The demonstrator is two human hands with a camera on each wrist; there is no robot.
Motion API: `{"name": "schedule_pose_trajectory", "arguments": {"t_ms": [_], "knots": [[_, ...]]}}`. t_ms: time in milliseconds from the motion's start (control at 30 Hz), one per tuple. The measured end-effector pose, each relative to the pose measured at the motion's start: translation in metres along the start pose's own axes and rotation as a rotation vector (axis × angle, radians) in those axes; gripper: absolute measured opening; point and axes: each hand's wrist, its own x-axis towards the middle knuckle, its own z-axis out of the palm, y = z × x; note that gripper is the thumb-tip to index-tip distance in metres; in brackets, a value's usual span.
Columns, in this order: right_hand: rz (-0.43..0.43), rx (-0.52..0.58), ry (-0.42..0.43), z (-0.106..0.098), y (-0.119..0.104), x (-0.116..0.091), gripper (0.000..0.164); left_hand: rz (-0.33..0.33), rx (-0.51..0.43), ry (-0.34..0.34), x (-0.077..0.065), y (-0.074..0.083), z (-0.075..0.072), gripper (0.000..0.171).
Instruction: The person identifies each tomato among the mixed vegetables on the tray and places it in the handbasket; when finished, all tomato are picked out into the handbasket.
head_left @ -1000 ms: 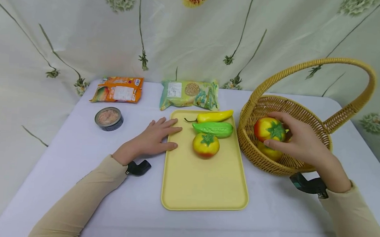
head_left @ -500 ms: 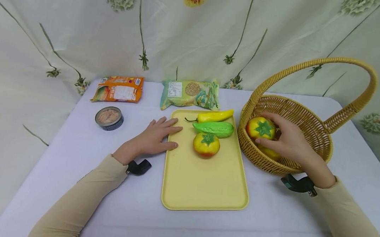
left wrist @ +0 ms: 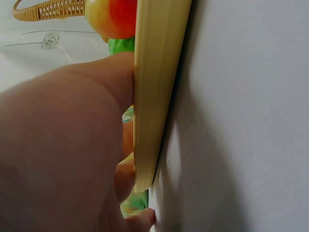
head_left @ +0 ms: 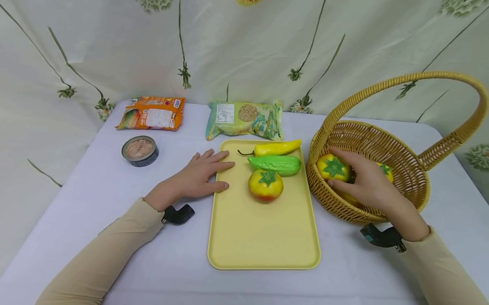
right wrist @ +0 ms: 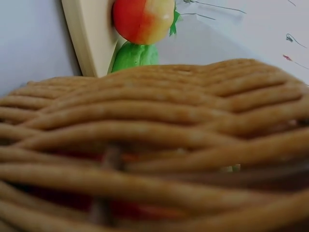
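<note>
My right hand point(head_left: 368, 180) reaches into the wicker basket point(head_left: 415, 178) and holds a yellow-red toy tomato point(head_left: 333, 167) with a green star-shaped top, thumb and fingers on either side of it. Another toy tomato point(head_left: 386, 171) shows partly behind this hand, and a yellow piece below is mostly covered. In the right wrist view the basket's weave point(right wrist: 145, 111) hides the hand. With fingers spread, my left hand point(head_left: 196, 175) rests on the left rim of the yellow tray point(head_left: 265, 235). On that tray lie a yellow pepper point(head_left: 277, 148), a green cucumber-like vegetable point(head_left: 274, 164) and a toy tomato point(head_left: 265, 185).
Behind the tray lies a green snack packet point(head_left: 245, 120). An orange packet point(head_left: 152, 113) and a round can point(head_left: 140, 151) are at the back left. The basket's tall handle point(head_left: 411, 78) arches over its opening, right of the tray.
My right hand has moved left and lower inside the basket with the toy tomato, to the basket's left wall. Another tomato has come into sight behind it. The left hand has stayed put.
</note>
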Motion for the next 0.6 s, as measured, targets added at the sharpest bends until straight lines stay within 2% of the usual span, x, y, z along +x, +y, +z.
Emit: {"name": "schedule_pose_trajectory", "arguments": {"t_ms": [267,400,600], "knots": [[-0.027,-0.046,-0.103,0.0031,0.0026,0.0002,0.065,-0.006,0.0,-0.004,0.0006,-0.0003,0.0002,0.064],[-0.039,-0.064,-0.122,0.0035,0.0039,0.0001,0.063,-0.008,-0.002,-0.003,0.0003,0.0002,-0.0001,0.063],[-0.01,-0.078,-0.147,0.0035,0.004,0.0013,0.065,-0.008,0.001,-0.002,0.0002,0.0009,-0.0001,0.063]]}}
